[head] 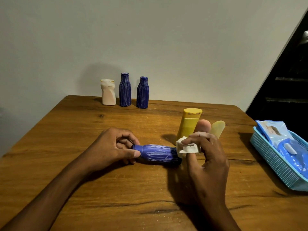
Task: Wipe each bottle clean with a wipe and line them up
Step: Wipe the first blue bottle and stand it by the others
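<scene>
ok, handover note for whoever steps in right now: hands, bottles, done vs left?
Left hand: grips the cap end of the blue bottle, held sideways just above the table.
Right hand: presses a white wipe against that bottle's base.
Lined up by the wall: white bottle and two blue bottles, all upright.
Left: finish this one and stand it in the row, then the yellow bottle, pink bottle and pale yellow bottle behind the right hand.
Wipes pack sits in the blue basket, right.

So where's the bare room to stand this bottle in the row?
Free: back edge right of the two blue bottles, above the yellow bottle; also the table's left side. Crowded: around the right hand and basket.
</scene>
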